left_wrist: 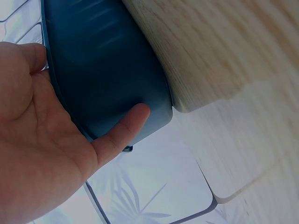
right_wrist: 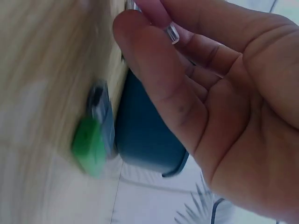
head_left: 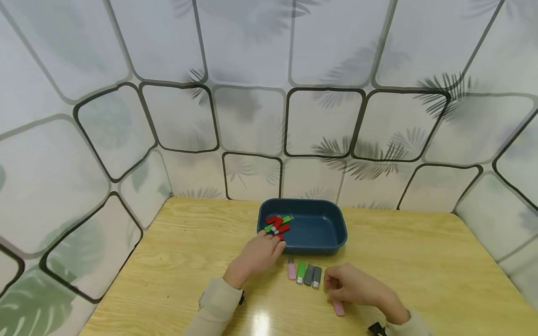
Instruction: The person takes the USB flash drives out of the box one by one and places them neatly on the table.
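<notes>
My right hand (head_left: 353, 285) pinches a pink USB stick (head_left: 338, 308) between thumb and fingers, low over the table. In the right wrist view, the stick's metal plug (right_wrist: 172, 34) shows against the fingers. My left hand (head_left: 259, 253) lies at the front left corner of a dark blue plastic bin (head_left: 332, 251), its fingers over the rim. In the left wrist view, one straight digit lies across the bin's outer wall; the other fingertips are hidden. Beside the left fingers, several red USB sticks (head_left: 284, 228) and green USB sticks (head_left: 287, 219) lie heaped inside the bin's left end.
Between my hands, in front of the bin, a row of USB sticks lies on the wooden table (head_left: 201, 233): a pink one (head_left: 292, 270), a green one (head_left: 300, 272) and two grey ones (head_left: 308, 276). A patterned wall (head_left: 252, 121) stands behind the table.
</notes>
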Action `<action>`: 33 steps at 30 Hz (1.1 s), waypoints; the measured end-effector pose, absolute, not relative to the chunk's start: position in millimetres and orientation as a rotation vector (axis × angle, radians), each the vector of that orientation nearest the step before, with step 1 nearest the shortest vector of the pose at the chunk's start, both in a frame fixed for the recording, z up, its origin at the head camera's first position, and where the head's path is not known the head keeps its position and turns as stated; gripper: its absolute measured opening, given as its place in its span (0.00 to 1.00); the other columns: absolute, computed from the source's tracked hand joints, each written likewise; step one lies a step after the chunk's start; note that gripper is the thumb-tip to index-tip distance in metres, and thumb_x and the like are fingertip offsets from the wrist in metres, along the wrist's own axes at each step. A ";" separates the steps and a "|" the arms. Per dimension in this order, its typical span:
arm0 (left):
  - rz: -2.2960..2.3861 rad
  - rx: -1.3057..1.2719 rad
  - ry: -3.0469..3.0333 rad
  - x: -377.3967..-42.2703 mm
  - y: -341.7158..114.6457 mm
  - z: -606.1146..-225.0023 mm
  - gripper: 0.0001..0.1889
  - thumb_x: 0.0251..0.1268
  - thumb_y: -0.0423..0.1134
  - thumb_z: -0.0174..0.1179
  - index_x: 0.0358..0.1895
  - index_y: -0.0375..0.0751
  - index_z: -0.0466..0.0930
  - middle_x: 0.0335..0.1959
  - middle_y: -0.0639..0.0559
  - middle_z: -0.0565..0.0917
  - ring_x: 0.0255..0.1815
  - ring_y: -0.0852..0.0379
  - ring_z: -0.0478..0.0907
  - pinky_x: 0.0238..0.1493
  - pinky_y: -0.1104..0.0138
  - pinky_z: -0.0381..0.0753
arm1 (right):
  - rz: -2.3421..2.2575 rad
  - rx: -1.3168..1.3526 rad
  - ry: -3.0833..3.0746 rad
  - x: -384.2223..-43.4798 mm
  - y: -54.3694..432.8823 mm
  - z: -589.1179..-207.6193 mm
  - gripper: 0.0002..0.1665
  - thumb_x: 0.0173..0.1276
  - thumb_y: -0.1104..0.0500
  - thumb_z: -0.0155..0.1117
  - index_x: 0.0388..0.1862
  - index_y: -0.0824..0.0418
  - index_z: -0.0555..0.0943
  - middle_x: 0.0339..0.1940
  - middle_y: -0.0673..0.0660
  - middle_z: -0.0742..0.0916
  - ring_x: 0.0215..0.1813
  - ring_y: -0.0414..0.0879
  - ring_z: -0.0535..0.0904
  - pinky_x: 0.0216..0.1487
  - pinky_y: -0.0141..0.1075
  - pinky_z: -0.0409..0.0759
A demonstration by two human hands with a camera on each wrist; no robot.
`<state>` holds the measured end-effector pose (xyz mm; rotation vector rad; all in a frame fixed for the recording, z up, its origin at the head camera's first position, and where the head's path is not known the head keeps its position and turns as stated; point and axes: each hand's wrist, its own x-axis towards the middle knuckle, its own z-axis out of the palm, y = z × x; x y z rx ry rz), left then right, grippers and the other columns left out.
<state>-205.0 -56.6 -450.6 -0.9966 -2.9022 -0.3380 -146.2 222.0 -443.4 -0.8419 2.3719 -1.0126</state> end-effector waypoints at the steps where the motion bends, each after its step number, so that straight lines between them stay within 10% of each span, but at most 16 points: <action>1: -0.341 -0.994 -2.906 -205.3 -56.5 -450.4 0.18 0.82 0.44 0.41 0.43 0.41 0.81 0.40 0.49 0.86 0.45 0.52 0.82 0.60 0.58 0.70 | -1.003 -0.846 2.374 -145.2 220.0 -443.2 0.06 0.61 0.62 0.72 0.32 0.56 0.81 0.23 0.40 0.82 0.25 0.30 0.74 0.28 0.28 0.73; 33: -0.329 -1.023 -2.918 -205.8 -56.9 -446.6 0.18 0.82 0.44 0.42 0.48 0.40 0.82 0.45 0.48 0.86 0.48 0.51 0.82 0.61 0.57 0.69 | -1.018 -0.615 2.492 -158.4 201.8 -454.1 0.15 0.72 0.67 0.54 0.55 0.70 0.77 0.12 0.51 0.79 0.13 0.40 0.74 0.18 0.32 0.70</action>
